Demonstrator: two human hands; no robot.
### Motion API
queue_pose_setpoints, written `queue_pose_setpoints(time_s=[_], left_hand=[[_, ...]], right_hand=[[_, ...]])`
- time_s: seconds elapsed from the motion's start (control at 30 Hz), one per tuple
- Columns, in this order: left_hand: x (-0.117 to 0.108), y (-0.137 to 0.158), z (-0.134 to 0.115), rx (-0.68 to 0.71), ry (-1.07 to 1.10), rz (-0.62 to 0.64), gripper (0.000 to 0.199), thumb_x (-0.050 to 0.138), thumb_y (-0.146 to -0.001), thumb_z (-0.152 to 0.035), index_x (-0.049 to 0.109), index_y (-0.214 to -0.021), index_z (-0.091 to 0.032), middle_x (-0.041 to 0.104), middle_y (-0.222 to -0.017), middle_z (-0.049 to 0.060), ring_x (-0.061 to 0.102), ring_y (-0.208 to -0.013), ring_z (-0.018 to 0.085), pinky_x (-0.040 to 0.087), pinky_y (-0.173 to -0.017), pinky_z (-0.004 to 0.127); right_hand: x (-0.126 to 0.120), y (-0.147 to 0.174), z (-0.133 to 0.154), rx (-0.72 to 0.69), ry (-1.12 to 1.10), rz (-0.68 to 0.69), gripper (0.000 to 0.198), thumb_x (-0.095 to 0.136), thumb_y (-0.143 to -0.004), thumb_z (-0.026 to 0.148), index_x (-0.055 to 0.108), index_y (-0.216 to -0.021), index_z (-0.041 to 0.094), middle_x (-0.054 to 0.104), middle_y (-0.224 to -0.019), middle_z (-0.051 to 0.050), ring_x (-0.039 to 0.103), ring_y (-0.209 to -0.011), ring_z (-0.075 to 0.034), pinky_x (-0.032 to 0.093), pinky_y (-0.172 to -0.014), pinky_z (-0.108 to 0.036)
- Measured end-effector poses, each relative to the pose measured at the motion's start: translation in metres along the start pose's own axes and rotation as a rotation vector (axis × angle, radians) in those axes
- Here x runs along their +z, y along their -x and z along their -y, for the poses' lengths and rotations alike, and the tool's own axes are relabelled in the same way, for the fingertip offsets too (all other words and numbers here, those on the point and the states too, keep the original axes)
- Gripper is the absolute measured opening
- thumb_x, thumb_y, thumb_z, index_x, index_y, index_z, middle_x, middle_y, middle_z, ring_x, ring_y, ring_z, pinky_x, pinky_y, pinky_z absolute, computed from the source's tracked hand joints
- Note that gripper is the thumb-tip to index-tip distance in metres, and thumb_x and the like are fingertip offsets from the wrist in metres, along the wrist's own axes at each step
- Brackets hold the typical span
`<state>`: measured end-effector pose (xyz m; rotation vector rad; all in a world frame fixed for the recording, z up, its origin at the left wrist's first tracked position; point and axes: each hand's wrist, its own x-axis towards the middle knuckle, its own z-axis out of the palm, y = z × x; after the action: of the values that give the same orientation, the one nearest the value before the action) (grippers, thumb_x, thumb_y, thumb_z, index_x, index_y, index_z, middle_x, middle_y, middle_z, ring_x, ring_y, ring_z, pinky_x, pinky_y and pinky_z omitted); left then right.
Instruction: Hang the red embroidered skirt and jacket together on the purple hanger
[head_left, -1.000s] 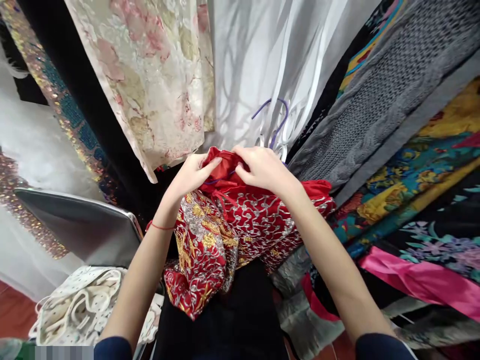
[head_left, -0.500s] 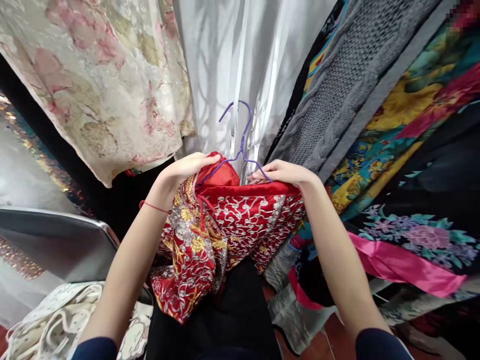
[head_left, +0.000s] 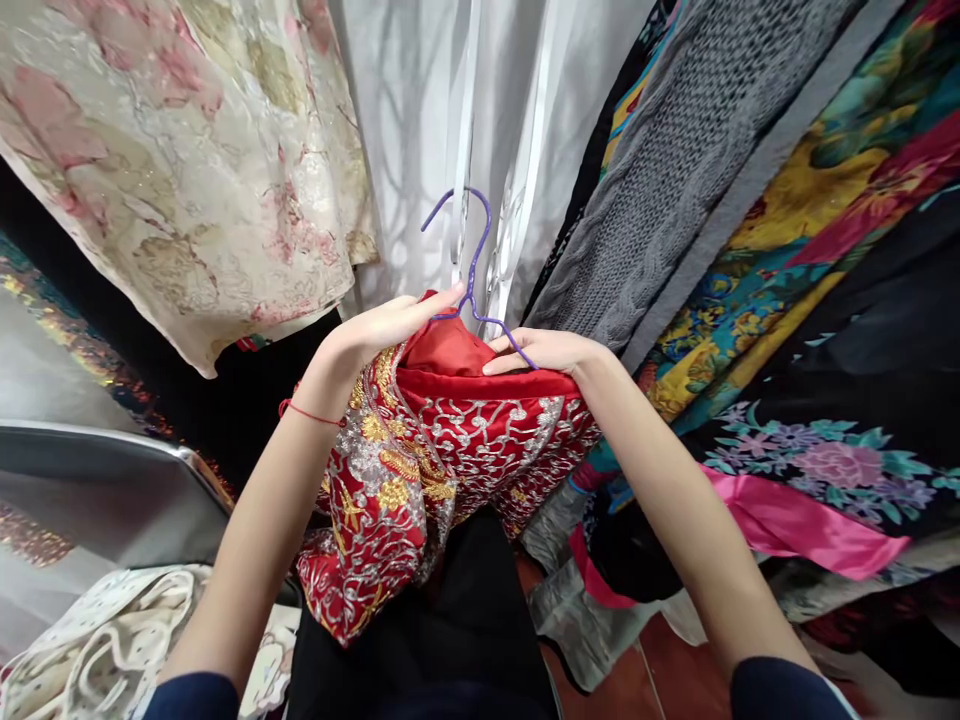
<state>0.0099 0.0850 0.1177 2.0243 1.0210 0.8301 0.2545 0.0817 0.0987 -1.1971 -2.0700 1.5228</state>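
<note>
A red garment [head_left: 487, 430] with silver and gold embroidery hangs in folds over my lap, its red lining [head_left: 446, 345] showing at the opening. A purple wire hanger [head_left: 474, 270] stands upright, its hook free at the top and its shoulders running down into the garment's opening. At the left side of that opening, my left hand [head_left: 394, 328] is closed on the cloth, with a digit reaching to the hanger's neck. On the other side my right hand [head_left: 544, 352] is closed around the garment's edge, beside the hanger's right shoulder. Some fingertips of both hands are hidden.
Cream floral cloth [head_left: 247, 190] hangs at the left, above a metal-edged chair back [head_left: 112, 490]. White fabric [head_left: 405, 120] with hanging ribbons is straight ahead. A grey knit [head_left: 675, 170] and patterned clothes [head_left: 817, 460] hang at the right. Cream cloth [head_left: 127, 630] lies lower left.
My left hand has slid inward to the hanger's neck. The hanger has shifted slightly left and up, and my right hand has moved slightly left with the garment's edge.
</note>
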Motion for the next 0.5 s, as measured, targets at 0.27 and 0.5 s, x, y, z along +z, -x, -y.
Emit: queue_pose_setpoints(time_s=[0.27, 0.5], left_hand=[[0.056, 0.07, 0.01, 0.286, -0.529, -0.881, 0.022, 0.064, -0.09, -0.039, 0.063, -0.093, -0.017, 0.071, -0.094, 0.007, 0.064, -0.096, 0.021, 0.049, -0.09, 0.035], [0.135, 0.135, 0.049, -0.385, -0.611, -0.249, 0.036, 0.046, -0.101, -0.046, 0.064, -0.088, -0.017, 0.072, -0.085, 0.007, 0.07, -0.075, 0.022, 0.046, -0.065, 0.03]], right_hand=[[0.0, 0.029, -0.022, -0.081, -0.121, -0.247, 0.037, 0.087, -0.064, 0.045, 0.079, -0.09, 0.02, 0.077, -0.083, 0.0, 0.069, -0.076, -0.016, 0.054, -0.078, -0.028], [0.014, 0.019, -0.037, -0.181, 0.017, -0.459, 0.036, 0.079, -0.072, 0.053, 0.075, -0.082, 0.019, 0.072, -0.076, 0.002, 0.064, -0.071, -0.018, 0.049, -0.067, -0.026]])
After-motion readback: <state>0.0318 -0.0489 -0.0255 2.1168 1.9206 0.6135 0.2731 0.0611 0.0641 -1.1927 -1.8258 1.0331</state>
